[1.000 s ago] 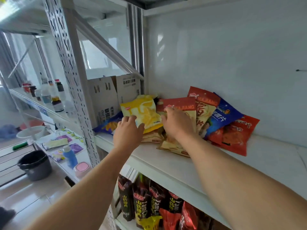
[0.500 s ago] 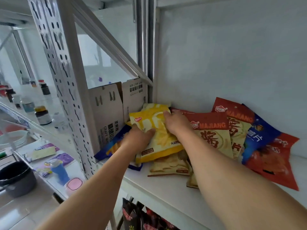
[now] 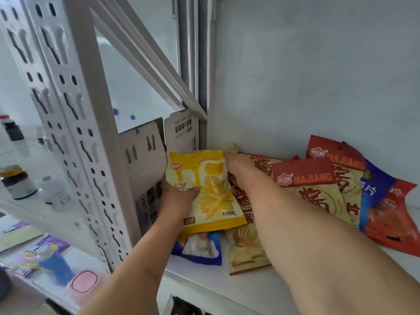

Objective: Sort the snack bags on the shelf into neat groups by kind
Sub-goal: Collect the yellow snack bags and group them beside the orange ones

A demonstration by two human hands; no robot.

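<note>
Here, label by label:

Yellow fries bag (image 3: 205, 192): held up near the shelf's left back corner, tilted, its lower edge over the bags beneath.
Left hand (image 3: 179, 196): grips the yellow bag's left edge, thumb curled over the front, fingers behind it.
Right hand (image 3: 241, 169): holds the bag's top right corner; its fingertips are hidden behind the bag, so how tightly they curl cannot be told.
Blue bag (image 3: 200, 247): lies flat under the yellow bag, near the shelf's front left edge.
Beige bag (image 3: 246, 253): just beside the blue bag on its right, partly under the right forearm.
Majiang bags (image 3: 306, 178): red-topped, cream-bodied, overlapping one another toward the back wall, right of the right hand.
Blue chip bag (image 3: 372, 189): tucked between the Majiang bags and the red bag.
Red bag (image 3: 393, 219): furthest right of the pile, leaning toward the back wall.
Shelf (image 3: 227, 289): white board carrying the whole pile.
Cardboard box (image 3: 145, 160): stands at the shelf's left end, flaps up, touching the upright post (image 3: 91, 142).
Jars (image 3: 16, 180): on a neighbouring shelf to the left, blurred.
</note>
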